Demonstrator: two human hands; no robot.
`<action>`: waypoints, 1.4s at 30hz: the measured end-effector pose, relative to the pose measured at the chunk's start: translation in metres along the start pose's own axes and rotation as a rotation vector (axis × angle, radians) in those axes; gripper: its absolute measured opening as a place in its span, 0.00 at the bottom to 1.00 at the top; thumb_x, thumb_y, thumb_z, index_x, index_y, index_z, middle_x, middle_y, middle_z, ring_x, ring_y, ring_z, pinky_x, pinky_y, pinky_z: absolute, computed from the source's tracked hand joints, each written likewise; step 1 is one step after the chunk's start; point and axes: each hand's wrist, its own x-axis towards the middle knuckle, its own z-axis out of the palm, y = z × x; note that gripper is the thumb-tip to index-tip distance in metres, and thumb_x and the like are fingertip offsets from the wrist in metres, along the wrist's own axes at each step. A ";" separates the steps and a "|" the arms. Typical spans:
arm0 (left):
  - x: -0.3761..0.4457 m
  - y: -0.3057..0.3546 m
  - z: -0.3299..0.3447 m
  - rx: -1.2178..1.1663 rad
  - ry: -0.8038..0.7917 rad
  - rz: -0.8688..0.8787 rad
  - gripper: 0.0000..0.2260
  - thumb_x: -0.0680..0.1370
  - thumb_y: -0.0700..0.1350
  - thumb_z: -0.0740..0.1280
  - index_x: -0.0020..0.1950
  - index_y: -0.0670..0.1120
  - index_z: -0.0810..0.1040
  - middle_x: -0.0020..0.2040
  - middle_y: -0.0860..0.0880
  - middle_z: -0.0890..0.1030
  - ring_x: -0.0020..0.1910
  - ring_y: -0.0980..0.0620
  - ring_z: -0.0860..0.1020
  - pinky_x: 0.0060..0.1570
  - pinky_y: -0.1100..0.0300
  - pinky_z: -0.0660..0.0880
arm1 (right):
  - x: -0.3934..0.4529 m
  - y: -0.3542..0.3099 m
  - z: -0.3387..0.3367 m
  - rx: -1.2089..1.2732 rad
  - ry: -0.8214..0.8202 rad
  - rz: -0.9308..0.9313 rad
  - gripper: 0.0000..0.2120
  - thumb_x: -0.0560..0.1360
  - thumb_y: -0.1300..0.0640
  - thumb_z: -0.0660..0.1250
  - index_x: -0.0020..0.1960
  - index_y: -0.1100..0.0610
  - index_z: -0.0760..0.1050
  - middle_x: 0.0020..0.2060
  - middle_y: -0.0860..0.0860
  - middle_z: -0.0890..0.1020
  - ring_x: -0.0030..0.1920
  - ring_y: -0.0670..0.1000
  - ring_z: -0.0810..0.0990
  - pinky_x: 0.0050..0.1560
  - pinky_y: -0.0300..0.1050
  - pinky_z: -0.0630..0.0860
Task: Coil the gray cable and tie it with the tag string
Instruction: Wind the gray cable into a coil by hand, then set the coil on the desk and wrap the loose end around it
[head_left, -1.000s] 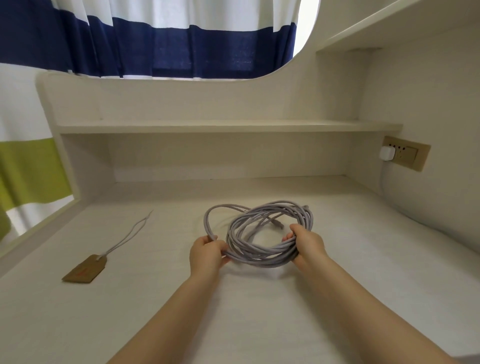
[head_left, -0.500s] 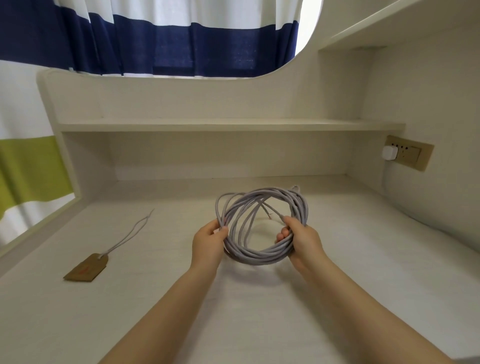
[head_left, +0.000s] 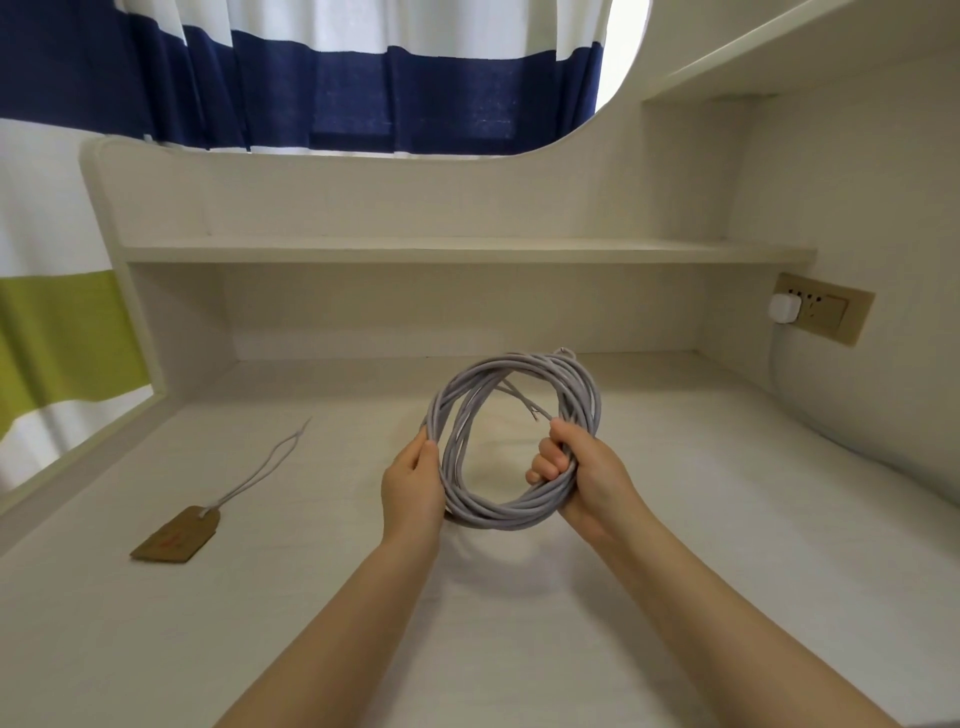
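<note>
Above the pale desk both hands grip the coiled gray cable, right hand wrapped round its strands, left hand clasping its side; coiling looks done, so next comes fetching the tag string

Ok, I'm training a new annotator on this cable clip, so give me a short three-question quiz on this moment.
1. True or false: the tag string is already tied round the gray cable.
2. Multiple choice: the paper tag lies (A) on the desk, on the person's left side; (B) on the shelf; (C) inside the coil.
3. Fill in: the ___ hand wraps its fingers round the coil's strands, while the other hand steadies the opposite side.

Key
1. False: the string lies on the desk, apart from the cable.
2. A.
3. Right: the right hand wraps the bundle, and the left hand holds the other side.
</note>
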 end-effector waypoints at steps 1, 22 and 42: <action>0.001 0.001 0.000 -0.039 0.008 -0.019 0.12 0.77 0.42 0.59 0.49 0.50 0.82 0.41 0.55 0.79 0.45 0.52 0.75 0.48 0.60 0.73 | 0.000 0.000 0.002 -0.004 -0.009 0.002 0.19 0.78 0.60 0.55 0.28 0.56 0.63 0.18 0.47 0.65 0.20 0.46 0.66 0.26 0.39 0.70; 0.023 0.020 -0.028 -0.150 -0.356 -0.572 0.09 0.77 0.39 0.62 0.42 0.35 0.78 0.28 0.43 0.81 0.28 0.51 0.81 0.29 0.60 0.80 | 0.002 -0.001 0.000 -0.022 0.029 0.164 0.18 0.78 0.59 0.57 0.30 0.56 0.63 0.18 0.47 0.66 0.19 0.46 0.67 0.24 0.38 0.71; 0.013 -0.002 -0.022 0.098 -0.222 -0.577 0.13 0.77 0.35 0.58 0.33 0.39 0.70 0.30 0.42 0.70 0.28 0.48 0.71 0.18 0.64 0.73 | 0.012 0.012 -0.026 -1.650 0.394 0.262 0.15 0.74 0.46 0.58 0.46 0.58 0.73 0.50 0.59 0.80 0.52 0.59 0.78 0.45 0.45 0.69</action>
